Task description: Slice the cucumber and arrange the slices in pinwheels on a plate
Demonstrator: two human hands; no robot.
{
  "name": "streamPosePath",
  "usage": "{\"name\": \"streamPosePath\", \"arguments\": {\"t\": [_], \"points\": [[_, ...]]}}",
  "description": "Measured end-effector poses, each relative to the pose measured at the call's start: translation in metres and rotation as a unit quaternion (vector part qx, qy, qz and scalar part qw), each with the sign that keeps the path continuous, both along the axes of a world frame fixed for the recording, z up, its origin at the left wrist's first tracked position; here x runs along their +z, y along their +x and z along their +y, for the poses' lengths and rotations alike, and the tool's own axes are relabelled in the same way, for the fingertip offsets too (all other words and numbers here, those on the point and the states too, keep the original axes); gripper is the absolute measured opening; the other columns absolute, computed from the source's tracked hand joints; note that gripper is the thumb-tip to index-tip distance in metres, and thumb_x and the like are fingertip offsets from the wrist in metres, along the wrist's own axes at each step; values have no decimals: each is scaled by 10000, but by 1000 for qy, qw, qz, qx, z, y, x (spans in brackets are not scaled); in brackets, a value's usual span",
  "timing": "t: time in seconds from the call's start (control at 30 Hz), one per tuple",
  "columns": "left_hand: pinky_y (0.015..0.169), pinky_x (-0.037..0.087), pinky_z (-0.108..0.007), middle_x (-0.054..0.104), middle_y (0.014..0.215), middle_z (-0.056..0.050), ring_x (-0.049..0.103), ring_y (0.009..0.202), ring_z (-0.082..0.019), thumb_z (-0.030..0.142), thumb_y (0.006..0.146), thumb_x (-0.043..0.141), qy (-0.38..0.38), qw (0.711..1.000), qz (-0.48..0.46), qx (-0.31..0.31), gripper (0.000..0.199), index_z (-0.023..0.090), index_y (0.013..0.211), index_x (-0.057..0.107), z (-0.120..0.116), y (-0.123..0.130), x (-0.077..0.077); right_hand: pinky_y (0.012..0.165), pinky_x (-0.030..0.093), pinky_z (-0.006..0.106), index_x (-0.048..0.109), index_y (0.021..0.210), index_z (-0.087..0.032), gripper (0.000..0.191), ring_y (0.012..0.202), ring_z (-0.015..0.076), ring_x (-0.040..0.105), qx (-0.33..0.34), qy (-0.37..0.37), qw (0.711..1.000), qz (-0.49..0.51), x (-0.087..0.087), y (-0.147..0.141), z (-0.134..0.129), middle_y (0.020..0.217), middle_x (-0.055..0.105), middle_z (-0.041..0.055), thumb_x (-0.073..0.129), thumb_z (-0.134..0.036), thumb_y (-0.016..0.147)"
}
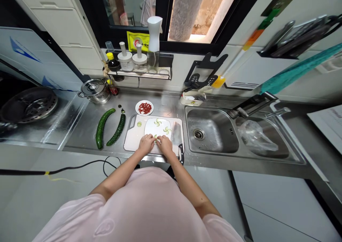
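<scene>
My left hand (146,143) and my right hand (164,145) meet at the near edge of a white square plate (149,129). Their fingertips pinch together at thin cucumber slices (155,138), partly hidden by the fingers. Two pinwheels of slices, one a cucumber pinwheel (157,122) at the back and another cucumber pinwheel (167,130) at the right, lie on the plate. Beneath is a white cutting board (131,138), with a few loose cucumber slices (139,124) at its left. A kitchen knife (176,134) lies along the board's right side, its black handle toward me.
Left of the board lie a whole cucumber (103,129) and a cut cucumber (117,131), with end pieces (123,111) behind. A small dish (137,108) holds red bits. A lidded pot (95,91) stands back left. The sink (213,137) is at right.
</scene>
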State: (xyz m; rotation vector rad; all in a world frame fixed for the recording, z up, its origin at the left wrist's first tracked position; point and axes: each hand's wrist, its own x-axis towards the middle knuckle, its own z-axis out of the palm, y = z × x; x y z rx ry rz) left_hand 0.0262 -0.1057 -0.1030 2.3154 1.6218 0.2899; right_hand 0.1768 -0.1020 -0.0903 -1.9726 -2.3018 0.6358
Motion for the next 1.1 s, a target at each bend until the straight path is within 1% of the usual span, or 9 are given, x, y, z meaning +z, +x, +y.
{"name": "streamPosePath", "arguments": {"t": [0.13, 0.2, 0.37, 0.53, 0.63, 0.8, 0.97, 1.1], "points": [[833, 414, -294, 577, 965, -56, 505, 931, -172, 154, 858, 456, 4, 999, -40, 24, 296, 228, 1075, 643, 1, -3, -2, 726, 339, 239, 572, 1114, -240, 254, 960, 176, 510, -7, -2, 1000, 16, 2, 2, 1, 1042, 569, 57, 460, -365, 923], [840, 421, -288, 576, 960, -53, 504, 932, -169, 136, 852, 452, 9, 998, -56, 27, 303, 221, 1071, 643, 2, -5, -3, 721, 339, 238, 571, 1103, -234, 246, 951, 172, 513, -12, 1, 1000, 22, 3, 2, 0, 1043, 572, 57, 449, -361, 930], [838, 430, -287, 571, 981, -47, 501, 940, -168, 106, 825, 472, 8, 998, -59, 14, 325, 243, 1051, 661, 4, -7, -4, 714, 330, 236, 580, 1039, -224, 205, 930, 165, 512, -21, -6, 999, 24, 5, -1, 0, 1021, 580, 49, 466, -349, 922], [844, 433, -300, 585, 1026, -42, 491, 957, -172, 107, 831, 472, 22, 998, -51, -5, 336, 267, 1052, 667, 4, -7, -8, 694, 313, 234, 573, 1007, -219, 190, 908, 159, 509, -31, -21, 999, 23, 2, -2, 4, 1018, 581, 46, 489, -357, 907], [859, 433, -311, 601, 1067, -46, 481, 984, -179, 113, 835, 478, 25, 998, -47, -22, 332, 259, 1063, 670, 5, -8, -11, 667, 305, 235, 571, 982, -219, 185, 885, 160, 516, -30, -20, 999, 19, 1, -1, 6, 1001, 585, 38, 513, -369, 891], [862, 440, -321, 623, 1068, -52, 482, 982, -182, 140, 850, 486, 24, 998, -46, -34, 303, 247, 1058, 679, 6, -11, -16, 650, 302, 232, 573, 974, -212, 193, 873, 152, 521, -27, -25, 999, 17, 1, 0, 8, 1001, 587, 41, 526, -376, 884], [859, 446, -322, 623, 1075, -57, 492, 990, -183, 140, 849, 490, 26, 998, -50, -41, 299, 250, 1049, 682, 7, -11, -16, 641, 302, 230, 580, 970, -211, 195, 859, 150, 523, -21, -32, 999, 19, -1, 1, 10, 991, 591, 40, 543, -376, 872], [873, 449, -325, 620, 1070, -56, 504, 993, -178, 108, 830, 493, 14, 998, -59, -27, 321, 247, 1053, 677, 7, -11, -13, 664, 309, 229, 584, 986, -216, 200, 871, 151, 524, -13, -34, 999, 22, -3, 3, 12, 989, 591, 38, 549, -374, 869]]}}
